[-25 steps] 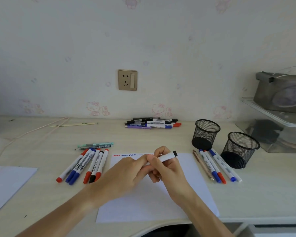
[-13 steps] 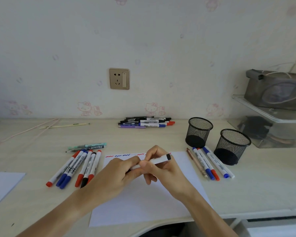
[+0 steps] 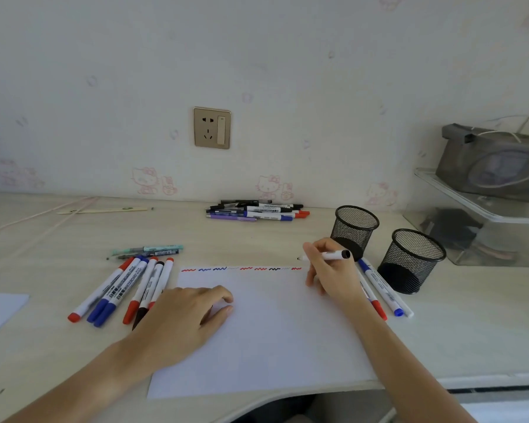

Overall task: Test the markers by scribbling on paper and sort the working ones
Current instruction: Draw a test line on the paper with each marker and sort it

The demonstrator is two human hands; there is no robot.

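While the left hand (image 3: 193, 312) is resting loosely curled on the paper (image 3: 266, 331) to steady it, the right hand (image 3: 330, 270) is gripping an uncapped black marker (image 3: 333, 255), tip poised near the scribble row (image 3: 242, 269).

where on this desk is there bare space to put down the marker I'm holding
Free patches: the desk strip between the paper and the back pile of pens, and the near right desk in front of the mesh cups. Crowded: markers lie left of the paper, and more markers lie between your right hand and the cups.
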